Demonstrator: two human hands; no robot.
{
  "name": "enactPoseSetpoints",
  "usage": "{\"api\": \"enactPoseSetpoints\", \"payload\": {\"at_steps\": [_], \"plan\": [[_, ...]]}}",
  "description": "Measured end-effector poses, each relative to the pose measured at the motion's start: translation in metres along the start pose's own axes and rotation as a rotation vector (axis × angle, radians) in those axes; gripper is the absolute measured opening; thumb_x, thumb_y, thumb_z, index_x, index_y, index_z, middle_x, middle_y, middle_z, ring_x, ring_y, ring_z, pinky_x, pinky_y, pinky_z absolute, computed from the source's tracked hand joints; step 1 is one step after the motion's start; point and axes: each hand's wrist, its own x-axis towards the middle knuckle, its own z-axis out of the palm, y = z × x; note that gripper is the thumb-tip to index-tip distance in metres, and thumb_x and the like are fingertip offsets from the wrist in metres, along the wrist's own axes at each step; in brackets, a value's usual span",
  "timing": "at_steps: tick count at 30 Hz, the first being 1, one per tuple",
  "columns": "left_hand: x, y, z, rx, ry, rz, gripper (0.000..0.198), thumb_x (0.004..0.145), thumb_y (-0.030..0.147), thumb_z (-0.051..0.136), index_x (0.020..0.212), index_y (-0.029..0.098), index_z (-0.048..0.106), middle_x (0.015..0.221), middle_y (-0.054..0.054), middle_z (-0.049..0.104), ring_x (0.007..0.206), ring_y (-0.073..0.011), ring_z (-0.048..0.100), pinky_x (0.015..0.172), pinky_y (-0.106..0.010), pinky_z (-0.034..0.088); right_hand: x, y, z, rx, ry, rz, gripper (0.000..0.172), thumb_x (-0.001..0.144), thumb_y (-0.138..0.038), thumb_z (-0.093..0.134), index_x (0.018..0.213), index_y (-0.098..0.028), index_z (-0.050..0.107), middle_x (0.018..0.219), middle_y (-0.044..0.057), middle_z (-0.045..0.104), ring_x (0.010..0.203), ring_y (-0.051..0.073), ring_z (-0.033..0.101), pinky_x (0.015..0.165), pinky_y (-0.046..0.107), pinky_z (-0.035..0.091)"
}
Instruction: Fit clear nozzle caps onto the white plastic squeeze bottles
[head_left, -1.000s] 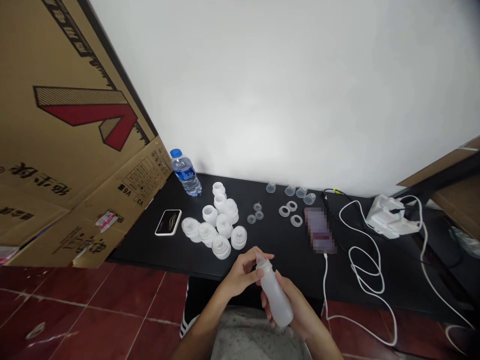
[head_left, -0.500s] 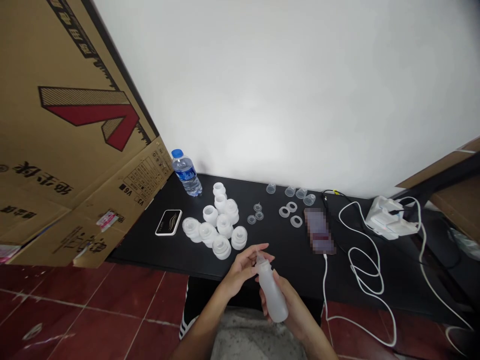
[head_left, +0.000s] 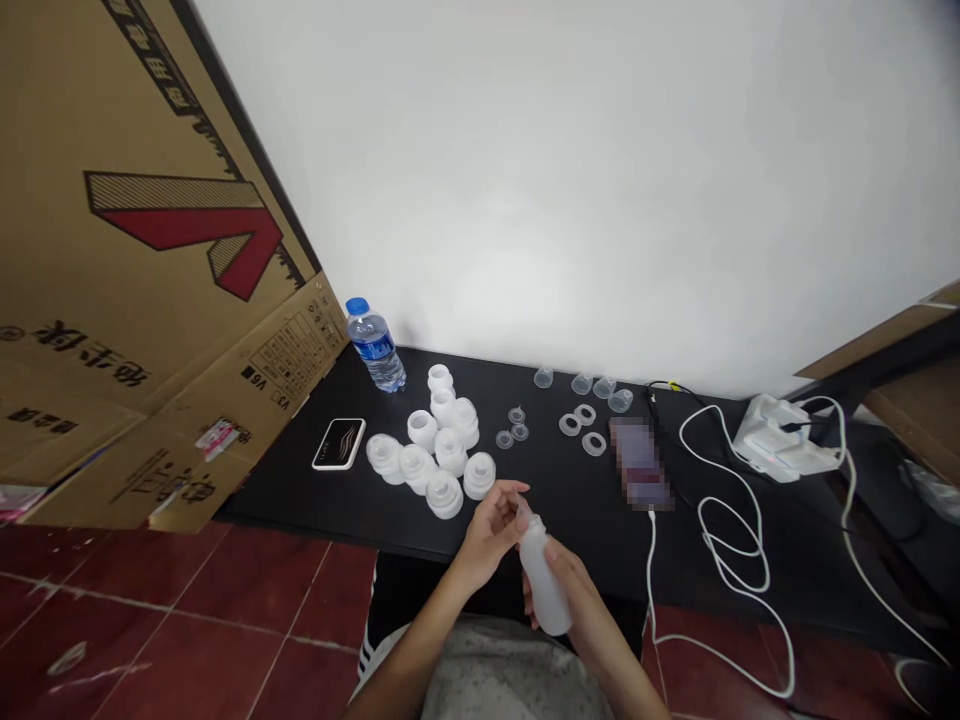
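Note:
A translucent white squeeze bottle (head_left: pixel 547 595) is tilted in my right hand (head_left: pixel 574 590), its neck pointing up and to the left. The right fingers wrap round its upper body. At the bottle's mouth, my left hand (head_left: pixel 491 530) pinches a small clear tip (head_left: pixel 523 507) between thumb and fingers. Whether that tip is seated on the neck or just off it, I cannot tell. Just beyond my left hand lie several white ring-like bottle collars (head_left: pixel 444 494) in a cluster. To their right are 3 small clear discs (head_left: pixel 519 432).
Clear caps (head_left: pixel 581 383) stand along the wall, with 3 flat rings (head_left: pixel 594 444) before them. A phone (head_left: pixel 641 463) is on a white charging cable (head_left: pixel 712 655) near a white power strip (head_left: pixel 784 437). Leftward are a water bottle (head_left: pixel 375 345), a black-and-white device (head_left: pixel 339 444) and a large carton (head_left: pixel 150 350).
My left fingers have drawn in around the clear tip and pulled slightly left of the bottle's neck. The squeeze bottle has shifted a little. The items on the table are unmoved.

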Motion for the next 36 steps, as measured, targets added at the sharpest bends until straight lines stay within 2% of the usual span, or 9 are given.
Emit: {"api": "enactPoseSetpoints", "payload": {"at_steps": [5,10,14,17,21,26,29,32,36], "plan": [[-0.002,-0.001,0.001,-0.062,-0.05,-0.033,0.059,0.101,0.053,0.076,0.149,0.021,0.062,0.122,-0.013,0.078,0.109,-0.027,0.072,0.095,-0.039,0.055,0.0,0.001,0.002,-0.009,0.003,0.009,0.071,0.088,-0.083,0.077,0.111,-0.016,0.07,0.075,0.003,0.072,0.055,0.016,0.067,0.046,0.025,0.055],[0.0,0.0,0.004,0.024,0.082,0.008,0.05,0.092,0.049,0.089,0.129,0.02,0.069,0.102,-0.007,0.078,0.091,-0.0205,0.071,0.083,-0.03,0.054,0.001,0.002,0.004,-0.1,0.055,-0.032,0.067,0.085,-0.08,0.083,0.106,-0.018,0.068,0.074,0.001,0.072,0.055,0.015,0.068,0.046,0.023,0.055],[-0.002,0.006,0.004,-0.022,-0.08,-0.068,0.062,0.098,0.057,0.08,0.145,0.021,0.065,0.119,-0.015,0.08,0.107,-0.0278,0.075,0.087,-0.035,0.056,-0.001,0.005,0.002,0.053,0.011,0.087,0.074,0.09,-0.087,0.069,0.106,-0.015,0.07,0.073,0.003,0.07,0.051,0.015,0.065,0.041,0.024,0.052],[-0.003,0.005,0.004,-0.025,-0.092,-0.044,0.068,0.094,0.063,0.083,0.145,0.02,0.066,0.12,-0.015,0.08,0.113,-0.0296,0.075,0.092,-0.037,0.056,0.0,0.005,0.001,-0.018,0.028,0.025,0.073,0.088,-0.087,0.073,0.108,-0.016,0.07,0.073,0.002,0.069,0.052,0.015,0.065,0.042,0.024,0.052],[-0.002,0.001,0.004,-0.008,-0.008,-0.033,0.058,0.088,0.053,0.093,0.129,0.018,0.073,0.103,-0.01,0.08,0.093,-0.0216,0.073,0.08,-0.029,0.053,0.0,0.002,0.002,-0.171,0.06,-0.09,0.067,0.085,-0.078,0.084,0.111,-0.018,0.07,0.072,-0.001,0.067,0.054,0.015,0.065,0.045,0.024,0.055],[-0.004,0.004,0.004,-0.139,-0.169,-0.134,0.077,0.09,0.063,0.086,0.15,0.019,0.064,0.128,-0.019,0.079,0.105,-0.0286,0.077,0.068,-0.026,0.052,-0.005,0.003,0.01,0.012,-0.047,0.075,0.079,0.09,-0.091,0.064,0.107,-0.015,0.071,0.071,0.003,0.067,0.048,0.014,0.06,0.039,0.024,0.05],[-0.005,-0.001,0.011,-0.089,0.009,-0.079,0.063,0.088,0.06,0.09,0.132,0.018,0.074,0.115,-0.015,0.082,0.106,-0.0283,0.077,0.082,-0.031,0.056,-0.004,0.004,0.01,-0.174,0.071,-0.091,0.071,0.085,-0.084,0.079,0.108,-0.017,0.072,0.071,0.0,0.066,0.05,0.014,0.06,0.043,0.024,0.052],[-0.004,-0.009,0.017,-0.088,0.168,-0.099,0.058,0.081,0.056,0.097,0.118,0.016,0.077,0.098,-0.012,0.084,0.089,-0.0242,0.078,0.078,-0.03,0.055,-0.002,0.004,0.005,-0.235,0.134,-0.166,0.065,0.086,-0.077,0.084,0.112,-0.019,0.071,0.071,-0.001,0.065,0.052,0.014,0.06,0.043,0.023,0.051],[-0.001,-0.013,0.018,-0.18,0.066,-0.154,0.08,0.076,0.067,0.096,0.132,0.013,0.075,0.105,-0.019,0.086,0.08,-0.0246,0.078,0.062,-0.026,0.05,-0.001,0.005,0.001,-0.007,0.003,-0.035,0.068,0.093,-0.084,0.069,0.1,-0.016,0.07,0.068,0.002,0.066,0.044,0.014,0.057,0.037,0.024,0.047]]}}
